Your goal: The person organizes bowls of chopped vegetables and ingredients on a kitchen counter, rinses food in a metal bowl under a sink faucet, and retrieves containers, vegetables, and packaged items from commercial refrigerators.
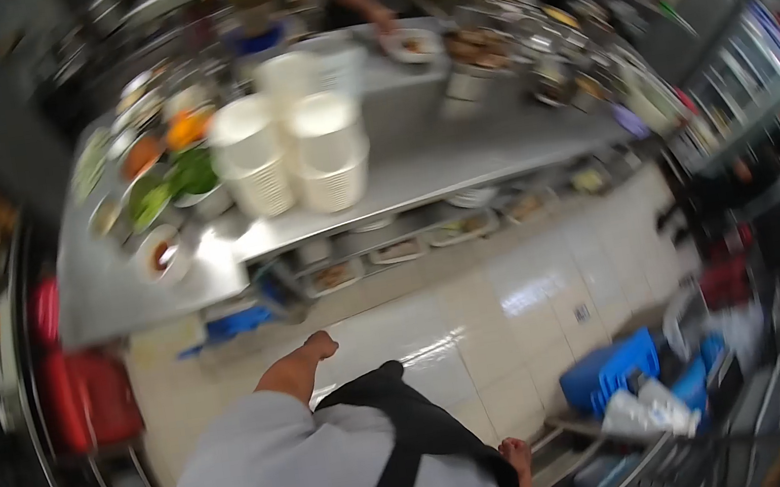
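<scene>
My left hand (321, 344) hangs over the tiled floor, just short of the steel table (485, 135). Its fingers look curled in, and no object shows in it. Down by my dark apron (388, 408), my right hand (515, 452) is beside the low shelf on the right; its fingers also look curled, with nothing visible in them. Both hands are somewhat blurred. Tall stacks of white tubs (328, 143) stand on the table, away from either hand. Left of them are bowls of green leaves (193, 173), orange pieces (188, 128) and a white bowl with dark sauce (160, 256).
Across the table a co-worker's hand (385, 21) is at a white plate of food (412, 45). Trays of food (396, 251) line the under-shelf. A red container (91, 400) stands left; a blue crate (610, 372) and plastic bottles (648, 410) stand right.
</scene>
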### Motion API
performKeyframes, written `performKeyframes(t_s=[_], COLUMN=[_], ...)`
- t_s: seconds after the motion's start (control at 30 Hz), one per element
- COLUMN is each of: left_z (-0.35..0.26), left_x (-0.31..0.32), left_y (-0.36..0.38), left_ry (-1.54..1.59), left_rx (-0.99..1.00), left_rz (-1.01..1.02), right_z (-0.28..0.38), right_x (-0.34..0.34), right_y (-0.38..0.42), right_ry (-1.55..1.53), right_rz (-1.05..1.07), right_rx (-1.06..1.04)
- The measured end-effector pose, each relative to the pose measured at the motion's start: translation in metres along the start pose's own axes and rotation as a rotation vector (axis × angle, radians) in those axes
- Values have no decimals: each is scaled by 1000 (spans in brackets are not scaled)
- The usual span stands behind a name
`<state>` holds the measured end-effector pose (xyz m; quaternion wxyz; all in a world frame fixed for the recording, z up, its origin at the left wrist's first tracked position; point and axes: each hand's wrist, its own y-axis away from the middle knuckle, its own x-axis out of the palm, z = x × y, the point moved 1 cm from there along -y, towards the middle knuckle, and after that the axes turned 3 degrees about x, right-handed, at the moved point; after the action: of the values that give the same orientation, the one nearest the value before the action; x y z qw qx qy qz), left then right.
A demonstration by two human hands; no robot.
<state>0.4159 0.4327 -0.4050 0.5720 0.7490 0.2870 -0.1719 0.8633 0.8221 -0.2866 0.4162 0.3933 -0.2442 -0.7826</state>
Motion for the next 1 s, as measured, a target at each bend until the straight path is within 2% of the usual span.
performKeyframes(t_s=[0.03, 0.13, 0.27, 0.33, 0.37, 0.4, 0.43, 0.47, 0.5, 0.57, 0.6, 0.63, 0.7, 0.73, 0.8, 0.87, 0.97, 1.0], left_z=[-53, -194, -373, -421, -440, -451, -447, -449, -446, -441, -451, -459, -477, -487, -515, -561, -627, -647], left_x=[-17, -33, -45, -26, -19, -8, 21, 28, 34, 42, 41, 42, 39, 43, 56, 65, 85, 89], left_y=[-15, -86, -78, -100, -102, -103, -149, -135, -134, -128, -109, -103, -109, -114, -116, -131, -164, -177], left_ry=[-34, 326, 531, 298, 153, 77, -182, -227, -363, -434, -305, -226, -76, -2, 78, 90, 121, 124], left_rx=[66, 400, 639, 748, 796, 823, 790, 766, 675, 248, 31, 4, 3, 19, 32, 40, 55, 62], left_rz=[-59, -103, 4, 6, -26, -11, -26, 5, 165, 383, 360, 349, 304, 274, 256, 266, 326, 340], right_z=[-25, -117, -139, -134, -134, -127, -119, -109, -94, -61, -47, -32, -95, -50, -25, -18, 2, 10], right_x=[-3, -11, -28, -43, -51, -63, -77, -96, -118, -171, -202, -235, -268, -316, -385, -452, -508, -519], right_y=[-8, -32, -31, -35, -40, -47, -54, -63, -71, -93, -113, -137, -244, -255, -308, -391, -481, -498], right_ry=[-142, -386, -686, 91, 235, 233, 202, 124, 46, -128, -197, -242, 106, 239, 151, -48, -174, -161], right_rz=[-68, -218, -312, -278, -278, -269, -253, -235, -210, -163, -158, -158, -389, -374, -513, -320, -565, -585], right_rx=[84, 295, 503, 471, 496, 534, 574, 612, 645, 712, 725, 731, 447, 673, 422, 592, 168, 111])
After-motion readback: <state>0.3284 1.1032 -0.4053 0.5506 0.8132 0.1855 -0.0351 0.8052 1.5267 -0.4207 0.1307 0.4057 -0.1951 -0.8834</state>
